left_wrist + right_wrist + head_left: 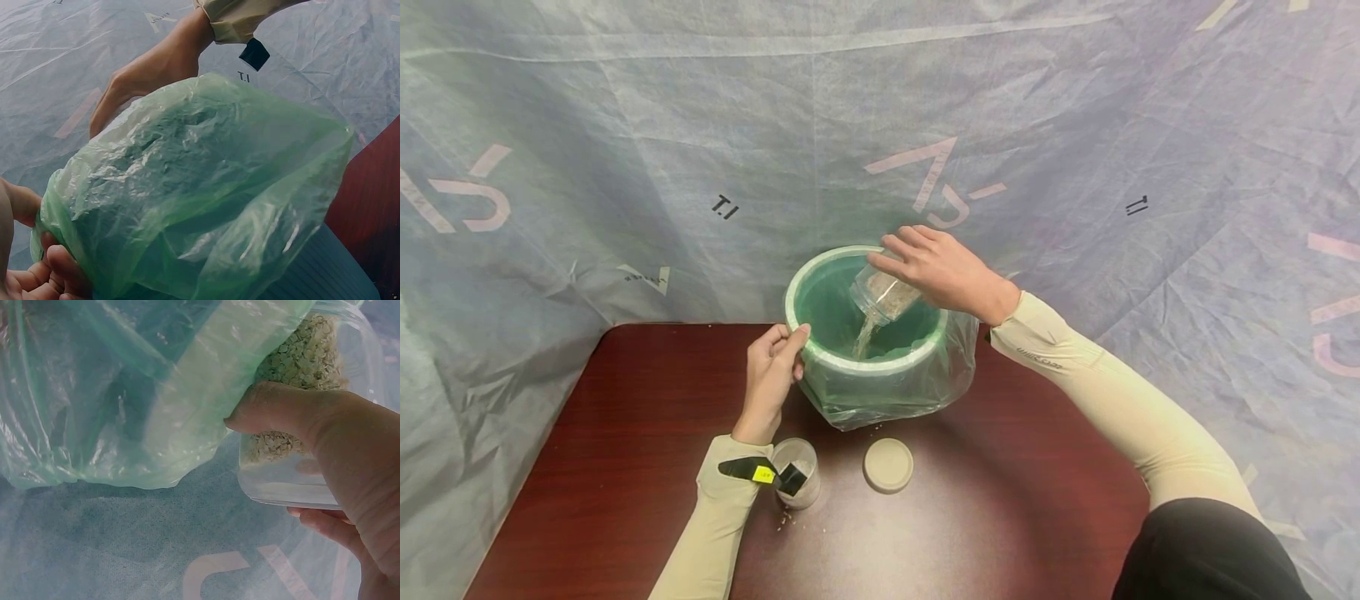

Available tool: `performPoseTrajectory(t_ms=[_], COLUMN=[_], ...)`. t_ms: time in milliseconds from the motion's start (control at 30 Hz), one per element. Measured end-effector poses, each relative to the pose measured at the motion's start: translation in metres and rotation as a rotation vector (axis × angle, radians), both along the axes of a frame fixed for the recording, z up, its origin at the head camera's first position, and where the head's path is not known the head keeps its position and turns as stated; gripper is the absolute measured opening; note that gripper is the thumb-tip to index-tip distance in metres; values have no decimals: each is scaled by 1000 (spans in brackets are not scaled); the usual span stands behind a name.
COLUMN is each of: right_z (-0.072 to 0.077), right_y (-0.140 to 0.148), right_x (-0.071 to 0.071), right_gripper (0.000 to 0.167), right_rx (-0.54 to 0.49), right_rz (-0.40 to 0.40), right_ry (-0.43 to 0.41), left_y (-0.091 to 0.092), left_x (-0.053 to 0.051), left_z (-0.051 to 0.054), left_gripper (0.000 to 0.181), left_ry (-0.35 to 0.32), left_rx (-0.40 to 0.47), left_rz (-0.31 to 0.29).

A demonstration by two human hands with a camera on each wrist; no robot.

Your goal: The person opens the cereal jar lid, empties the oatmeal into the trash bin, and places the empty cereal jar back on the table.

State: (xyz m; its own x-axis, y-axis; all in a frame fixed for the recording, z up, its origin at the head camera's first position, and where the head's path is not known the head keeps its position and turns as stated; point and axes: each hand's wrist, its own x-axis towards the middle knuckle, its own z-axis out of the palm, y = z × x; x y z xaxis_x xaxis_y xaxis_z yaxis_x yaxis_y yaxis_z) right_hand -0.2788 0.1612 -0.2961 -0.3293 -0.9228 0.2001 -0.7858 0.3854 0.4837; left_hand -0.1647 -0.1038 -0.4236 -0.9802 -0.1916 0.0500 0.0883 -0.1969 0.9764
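My right hand (951,271) grips a clear plastic jar (889,293) tilted mouth-down over a bin (868,365) lined with a thin green plastic bag (187,187). Oat flakes (306,356) lie inside the jar, and a stream of them (865,333) falls into the bag. In the right wrist view the thumb crosses the jar's side, with fingertips showing beneath it. At the bin's left rim, my left hand (767,367) pinches the bag's folded edge between thumb and fingers. What lies at the bottom of the bin is hidden.
A round cream lid (888,465) lies on the dark red table (647,417) in front of the bin. Left of it stands a second clear container (805,496), partly covered by my left wrist's camera. Crumbs (786,521) lie near it. Grey sheeting (700,125) hangs behind.
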Motion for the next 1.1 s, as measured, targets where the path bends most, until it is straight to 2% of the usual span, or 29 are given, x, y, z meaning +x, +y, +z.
performPoseTrajectory(t_ms=[467, 1100], right_z=[1, 1], right_y=[1, -1], right_x=[0, -2], right_gripper=[66, 54], right_rx=[2, 0], right_rz=[0, 10], right_ry=[-1, 16], left_y=[0, 0], left_x=[-1, -1], left_z=[0, -1], left_gripper=[28, 28], left_ry=[4, 12], left_rx=[-6, -22], left_rz=[-2, -1])
